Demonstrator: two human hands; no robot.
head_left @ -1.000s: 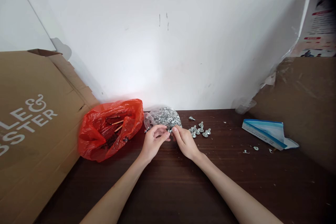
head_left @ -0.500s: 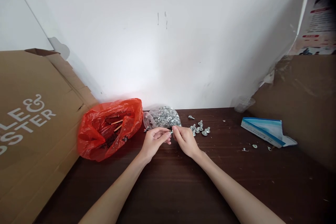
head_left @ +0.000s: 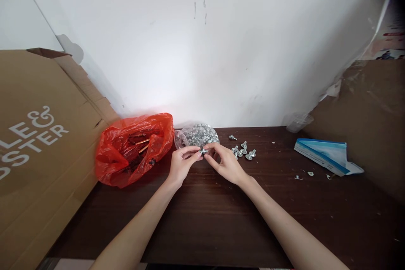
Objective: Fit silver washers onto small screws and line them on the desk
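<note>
A small silver bolt [head_left: 203,152] with a washer on it lies level between my two hands, above the dark tabletop. My left hand [head_left: 182,163] pinches its left end between thumb and fingertips. At the bolt's right end, the thumb and index finger of my right hand [head_left: 226,162] close around the shank. Just behind my hands sits a clear plastic bag [head_left: 201,134] full of small metal hardware. Several similar bolts with washers [head_left: 245,151] lie in a loose group right of my right hand, and a single bolt [head_left: 232,137] lies behind them.
An open red plastic bag [head_left: 109,152] with rods and dark pieces stands on the left, against a cardboard box [head_left: 41,168]. To the right are a blue and white packet [head_left: 321,156], white scraps [head_left: 310,174] and a clear plastic cup [head_left: 298,122]. A white wall [head_left: 221,50] closes off the back.
My fingers have shifted along the bolt, so more of it shows between the fingertips. The right hand's fingers are more spread around its end. The camera view has tilted slightly.
</note>
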